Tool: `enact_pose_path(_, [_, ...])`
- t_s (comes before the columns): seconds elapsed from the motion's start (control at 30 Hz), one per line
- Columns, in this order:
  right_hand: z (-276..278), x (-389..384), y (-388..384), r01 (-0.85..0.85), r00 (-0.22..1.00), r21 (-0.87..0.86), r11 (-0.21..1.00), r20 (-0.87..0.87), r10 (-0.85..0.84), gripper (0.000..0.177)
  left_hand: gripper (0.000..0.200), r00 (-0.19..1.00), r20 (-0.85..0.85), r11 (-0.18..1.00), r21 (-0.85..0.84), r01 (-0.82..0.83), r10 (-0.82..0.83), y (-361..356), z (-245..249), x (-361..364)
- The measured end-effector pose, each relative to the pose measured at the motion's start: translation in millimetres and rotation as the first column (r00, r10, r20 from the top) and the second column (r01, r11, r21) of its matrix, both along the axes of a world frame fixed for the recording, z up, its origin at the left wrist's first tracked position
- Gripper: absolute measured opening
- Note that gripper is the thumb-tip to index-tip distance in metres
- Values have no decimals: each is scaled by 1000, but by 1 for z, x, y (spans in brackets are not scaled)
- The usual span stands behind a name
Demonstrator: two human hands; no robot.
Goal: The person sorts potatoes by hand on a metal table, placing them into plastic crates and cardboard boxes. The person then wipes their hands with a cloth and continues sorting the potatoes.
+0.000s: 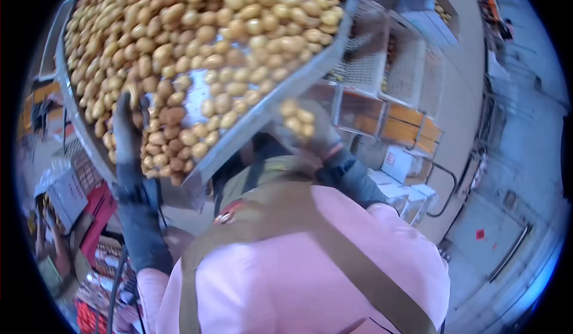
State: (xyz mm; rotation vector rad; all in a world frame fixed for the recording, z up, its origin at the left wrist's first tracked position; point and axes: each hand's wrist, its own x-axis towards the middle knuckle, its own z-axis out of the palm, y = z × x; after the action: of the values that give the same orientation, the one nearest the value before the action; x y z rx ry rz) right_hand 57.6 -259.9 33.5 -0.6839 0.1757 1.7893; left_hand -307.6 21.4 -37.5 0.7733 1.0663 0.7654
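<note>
A wide, light metal tray (334,56) is heaped with small round yellow-brown produce (161,53) that looks like small potatoes. On its near left side, my gloved left hand (127,128) reaches in among the pieces, fingers apart and pointing away from me, with no piece clearly gripped. Outside the tray's near right rim, my gloved right hand (319,128) is cupped round several of the same pieces (296,119). Motion blurs this hand, and its fingers are partly hidden by what it holds.
White plastic crates (364,59) stand to the right of the tray, above an orange-brown box (406,128). White cartons (399,164) sit lower right. At the far left, another person's arm (57,238) is beside an open carton (62,196).
</note>
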Motion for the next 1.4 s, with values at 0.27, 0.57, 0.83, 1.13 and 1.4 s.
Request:
enact_pose_path(0.27, [-181, 191, -208, 485, 798, -59, 873, 437, -414, 25, 65, 754, 619, 862, -239, 447, -219, -163, 82, 142])
enact_pose_path(0.57, [-9, -10, -10, -297, 488, 306, 905, 863, -131, 55, 50, 869, 29, 815, 364, 450, -493, -173, 91, 184])
enact_pose_path(0.83, [31, -18, 6, -199, 535, 224, 954, 841, -86, 53, 42, 851, 507, 966, -125, 228, -135, -183, 120, 198])
enact_pose_path(1.13, [14, 105, -102, 312, 273, -4, 950, 958, -85, 38, 53, 761, -282, 694, 313, 649, -584, -192, 115, 192])
enact_pose_path(1.4, [-15, 309, -150, 717, 299, -65, 694, 928, -222, 18, 37, 656, -599, 713, 194, 674, -458, -201, 92, 142])
